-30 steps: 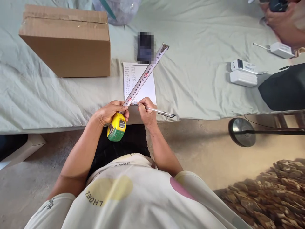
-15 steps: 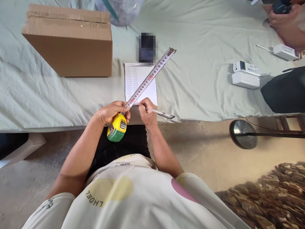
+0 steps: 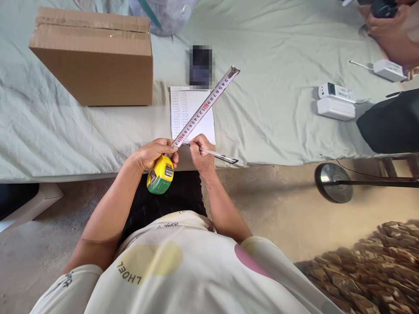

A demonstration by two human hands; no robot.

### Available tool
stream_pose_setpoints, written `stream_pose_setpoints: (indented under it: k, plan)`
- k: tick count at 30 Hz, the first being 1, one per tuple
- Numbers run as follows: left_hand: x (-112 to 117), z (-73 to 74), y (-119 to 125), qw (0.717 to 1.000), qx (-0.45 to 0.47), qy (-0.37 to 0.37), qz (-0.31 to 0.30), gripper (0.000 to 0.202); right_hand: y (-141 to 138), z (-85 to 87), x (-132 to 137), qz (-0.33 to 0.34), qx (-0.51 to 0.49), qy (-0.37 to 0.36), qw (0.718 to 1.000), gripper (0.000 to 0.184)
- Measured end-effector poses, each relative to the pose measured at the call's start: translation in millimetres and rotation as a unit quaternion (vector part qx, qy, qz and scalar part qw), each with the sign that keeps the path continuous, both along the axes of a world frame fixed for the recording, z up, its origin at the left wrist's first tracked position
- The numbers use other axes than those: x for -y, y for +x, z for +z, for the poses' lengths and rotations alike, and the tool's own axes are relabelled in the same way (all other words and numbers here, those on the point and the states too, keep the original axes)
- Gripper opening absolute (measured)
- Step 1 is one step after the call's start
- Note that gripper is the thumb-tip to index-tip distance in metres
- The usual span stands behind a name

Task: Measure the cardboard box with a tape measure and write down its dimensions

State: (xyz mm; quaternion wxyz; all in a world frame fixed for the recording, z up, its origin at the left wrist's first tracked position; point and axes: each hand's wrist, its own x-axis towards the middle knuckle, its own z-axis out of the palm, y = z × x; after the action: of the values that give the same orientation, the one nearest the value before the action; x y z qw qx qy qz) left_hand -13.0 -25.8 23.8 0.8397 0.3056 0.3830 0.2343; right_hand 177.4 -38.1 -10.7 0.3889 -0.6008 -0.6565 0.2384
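Observation:
My left hand [image 3: 151,153] grips a yellow and green tape measure [image 3: 160,175] at the near edge of the table. Its blade [image 3: 205,105] is pulled out and slants up to the right over a white sheet of written paper [image 3: 191,114]. My right hand [image 3: 200,151] is closed on a silver pen [image 3: 218,155] and pinches the blade close to the case. The pen points out to the right.
A closed cardboard box [image 3: 93,54] stands at the back left on the pale green cloth [image 3: 268,56]. A dark phone [image 3: 200,65] lies beyond the paper. White devices [image 3: 336,100] and a black bag [image 3: 389,124] lie right. Another person's hand [image 3: 389,26] works at the far right corner.
The blade's tip has swung slightly to the right and a little lower. Both hands stay where they were.

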Motion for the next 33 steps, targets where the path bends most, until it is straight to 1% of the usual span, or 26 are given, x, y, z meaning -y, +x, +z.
stream_pose_setpoints:
  k: [5,10,15,24,33]
  plan:
    - [-0.4,-0.1,0.2,1.000,-0.003,-0.004,0.000,0.021,0.8,-1.7,-1.3,0.010,-0.020,-0.008,1.000,0.013]
    - [-1.3,1.0,-0.1,1.000,-0.004,-0.005,-0.003,0.022,0.4,-1.3,-1.2,0.003,-0.006,0.015,1.000,0.013]
    - [-1.0,2.8,0.3,1.000,-0.007,-0.014,0.000,0.020,1.3,-2.3,1.7,-0.018,-0.040,0.032,0.998,0.014]
    - [-0.8,4.3,1.4,1.000,-0.007,-0.015,0.003,0.021,0.7,-4.0,0.0,-0.006,-0.022,0.024,0.999,0.014]
    - [-0.7,4.8,1.2,1.000,-0.010,-0.012,-0.001,0.021,-0.3,-5.1,-1.3,-0.021,-0.001,0.032,0.999,0.013]
